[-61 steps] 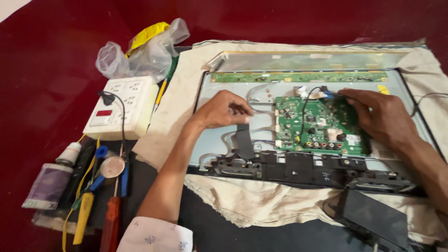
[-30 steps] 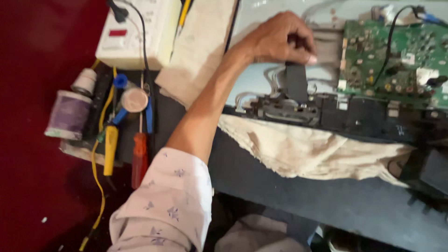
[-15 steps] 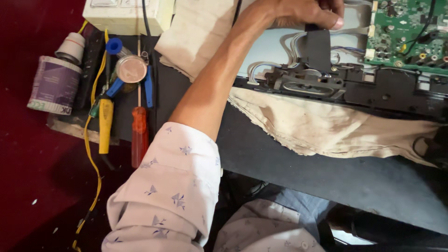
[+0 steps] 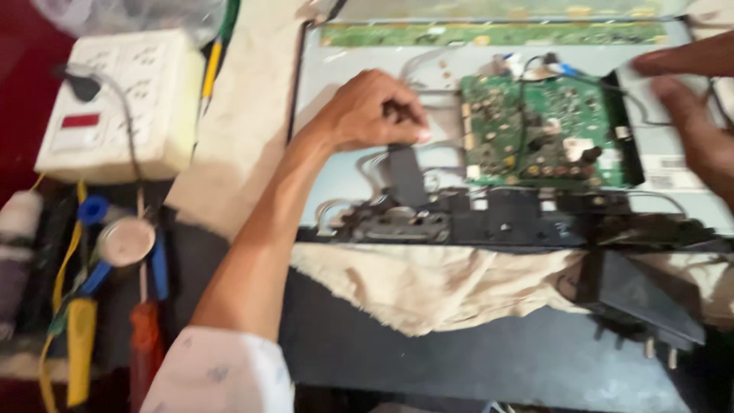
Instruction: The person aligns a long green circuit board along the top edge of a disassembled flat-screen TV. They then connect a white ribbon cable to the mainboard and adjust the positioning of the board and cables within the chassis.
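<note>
Beige cloth (image 4: 428, 287) drapes the dark tabletop (image 4: 474, 359). Left hand (image 4: 371, 111) curls its fingers (image 4: 405, 115) together, the flat green circuit board (image 4: 547, 130) just beyond them. Right hand (image 4: 692, 107) spreads its fingers at the board's far edge.

The person wears a white sleeve (image 4: 218, 375) with a faint, small printed pattern, ending above the left elbow. Both forearms are bare, and the left hand (image 4: 367, 111) and right hand (image 4: 699, 115) wear no gloves.

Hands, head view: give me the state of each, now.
Left hand: curled shut, fingers on the grey cables beside the green circuit board; a grip cannot be told.
Right hand: open, fingers spread at the board's right edge.
</note>
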